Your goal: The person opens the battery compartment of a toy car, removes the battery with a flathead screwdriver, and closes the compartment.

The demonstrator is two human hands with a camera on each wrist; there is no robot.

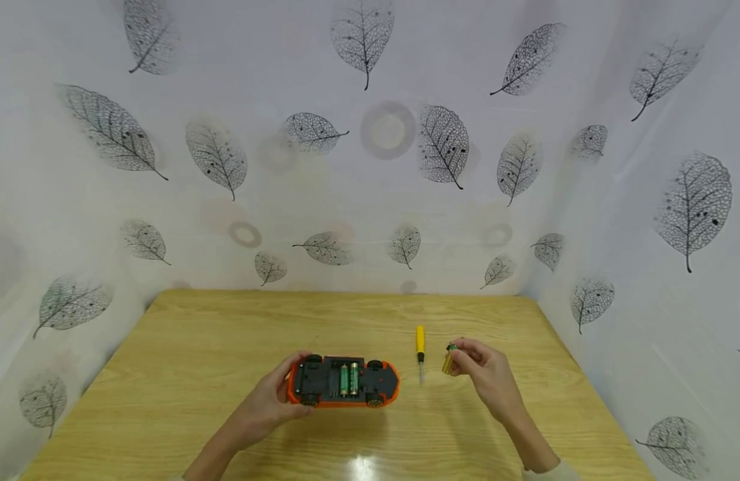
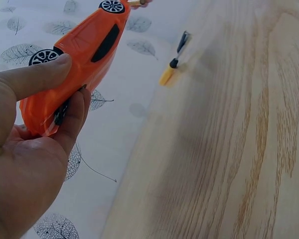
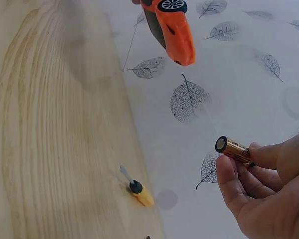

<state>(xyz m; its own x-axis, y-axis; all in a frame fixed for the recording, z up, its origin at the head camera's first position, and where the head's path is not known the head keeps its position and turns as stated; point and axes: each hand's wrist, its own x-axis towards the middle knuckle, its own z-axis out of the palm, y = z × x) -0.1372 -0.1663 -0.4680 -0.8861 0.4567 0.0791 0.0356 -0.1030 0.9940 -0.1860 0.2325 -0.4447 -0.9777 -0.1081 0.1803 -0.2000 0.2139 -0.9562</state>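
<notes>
In the head view, my left hand (image 1: 272, 402) grips an orange toy car (image 1: 340, 405) by its rear or front end, turned so its black underside faces me. Two green batteries (image 1: 348, 379) lie side by side in the open compartment of that underside. The left wrist view shows the thumb along the car's orange side (image 2: 82, 42) and fingers curled beneath. To the right, my right hand (image 1: 489, 375) pinches a gold battery (image 3: 234, 150) between thumb and fingers, above the table and apart from the car.
Between the car and my right hand a yellow-handled screwdriver (image 1: 421, 344) lies on the wooden table (image 1: 226, 327). A small dark shape (image 2: 183, 41) shows near its tip in the left wrist view; its kind is unclear. White leaf-patterned sheeting (image 1: 382, 194) stands behind and beside the table.
</notes>
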